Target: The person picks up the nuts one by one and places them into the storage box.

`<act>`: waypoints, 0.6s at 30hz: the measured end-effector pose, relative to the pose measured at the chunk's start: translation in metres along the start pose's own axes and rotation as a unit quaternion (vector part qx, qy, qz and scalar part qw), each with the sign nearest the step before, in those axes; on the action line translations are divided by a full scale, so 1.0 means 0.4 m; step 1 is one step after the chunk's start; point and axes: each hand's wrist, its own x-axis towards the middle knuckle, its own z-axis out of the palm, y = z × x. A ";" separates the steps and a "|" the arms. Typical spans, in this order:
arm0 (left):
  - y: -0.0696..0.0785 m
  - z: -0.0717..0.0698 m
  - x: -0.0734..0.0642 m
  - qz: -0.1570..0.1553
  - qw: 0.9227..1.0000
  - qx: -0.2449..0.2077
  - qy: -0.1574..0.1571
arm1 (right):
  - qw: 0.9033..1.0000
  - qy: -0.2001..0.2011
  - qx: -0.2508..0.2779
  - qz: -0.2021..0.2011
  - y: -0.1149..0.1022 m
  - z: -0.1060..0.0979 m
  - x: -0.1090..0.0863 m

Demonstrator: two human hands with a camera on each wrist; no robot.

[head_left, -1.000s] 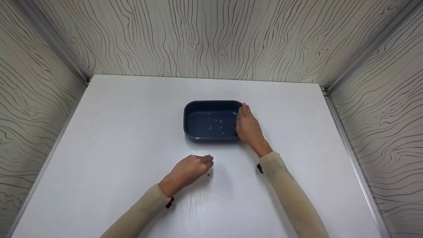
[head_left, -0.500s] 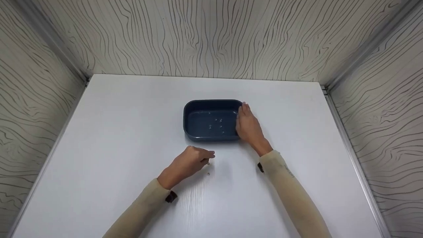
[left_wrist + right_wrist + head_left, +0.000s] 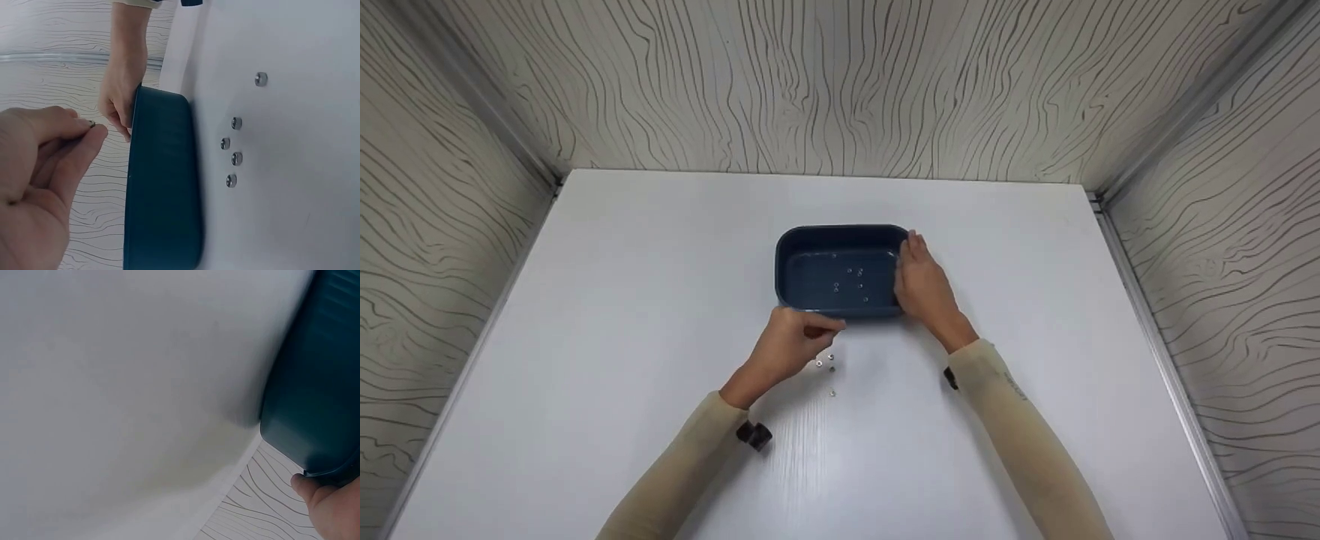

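My left hand is at the near edge of the dark blue tray, raised above the table. In the left wrist view its thumb and forefinger pinch a small metal nut, mostly hidden by the fingertips. My right hand grips the tray's right rim, its fingers lying over the edge; the right wrist view catches its thumb at the rim. Several small ring-like nuts lie scattered on the tray floor. More loose nuts sit on the white table in front of the tray.
The white table is bounded by wood-patterned panels at the back and both sides. Metal rails run along its side edges.
My left hand has risen from the table and moved forward to the tray's near edge with the nut, uncovering several nuts beneath it. The right hand and tray stay in place.
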 end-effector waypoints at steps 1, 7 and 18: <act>0.000 0.000 0.002 -0.010 1.000 -0.006 0.007 | 1.000 -0.001 0.000 0.001 0.000 -0.001 0.000; -0.006 -0.004 0.013 -0.083 0.994 -0.044 0.048 | 1.000 -0.006 0.010 0.009 -0.001 -0.002 0.000; -0.021 -0.024 0.043 -0.161 0.978 -0.102 0.080 | 1.000 0.000 0.013 0.006 0.003 0.004 0.002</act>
